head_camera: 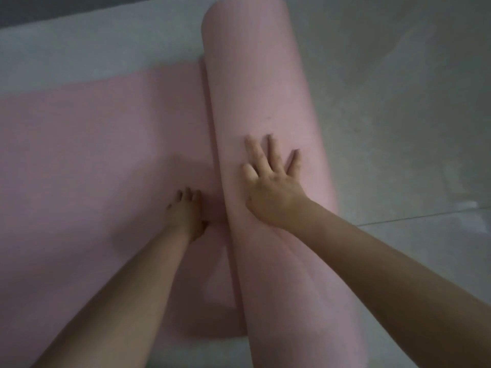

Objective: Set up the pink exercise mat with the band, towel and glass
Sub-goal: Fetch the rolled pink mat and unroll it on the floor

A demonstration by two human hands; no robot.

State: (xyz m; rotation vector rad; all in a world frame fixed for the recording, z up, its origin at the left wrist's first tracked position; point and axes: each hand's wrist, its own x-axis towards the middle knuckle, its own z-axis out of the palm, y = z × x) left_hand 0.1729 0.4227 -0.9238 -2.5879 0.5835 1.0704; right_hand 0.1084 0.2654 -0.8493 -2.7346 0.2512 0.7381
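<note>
Pale tiled floor [398, 102] under it, the pink exercise mat [93, 155] lies half unrolled, right hand [268, 187] splayed flat on the roll, left hand [186, 213] pressing the flat part beside it, and an uneven push could skew it.

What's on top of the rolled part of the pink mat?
Only the right hand, fingers spread flat on the pink foam mat roll. No band, towel or glass shows there; the floor under the roll is covered.

pale, perhaps tiled floor [398, 107]
</note>
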